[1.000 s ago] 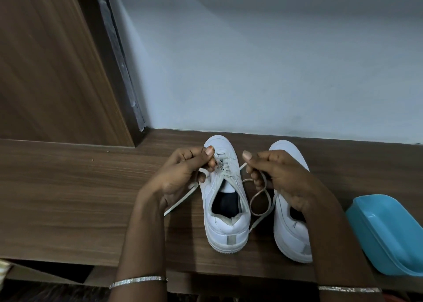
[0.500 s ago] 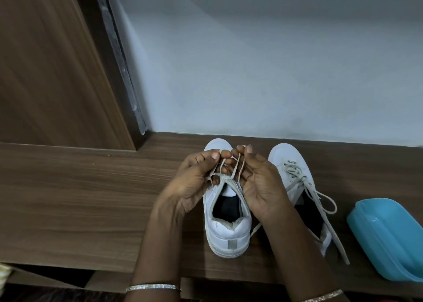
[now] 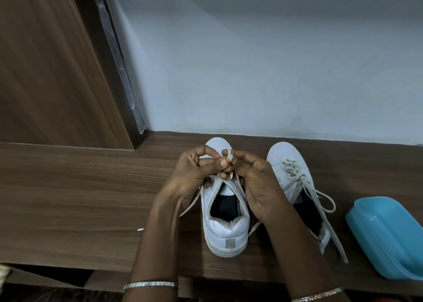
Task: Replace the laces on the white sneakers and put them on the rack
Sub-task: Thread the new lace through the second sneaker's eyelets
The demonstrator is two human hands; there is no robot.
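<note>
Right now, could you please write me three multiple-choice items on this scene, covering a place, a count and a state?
1. Where is the blue tub? A) right of the right sneaker B) between the sneakers C) behind the hands
2. How many white sneakers stand on the wooden shelf? A) one B) two C) three
3. How is the right sneaker's lace? A) tied in a bow B) missing C) pinched by a hand
Key: 1 A, it lies beyond that sneaker. 2 B, left sneaker and right sneaker. 3 A, its bow lies free; left hand and right hand pinch the left sneaker's lace.
</note>
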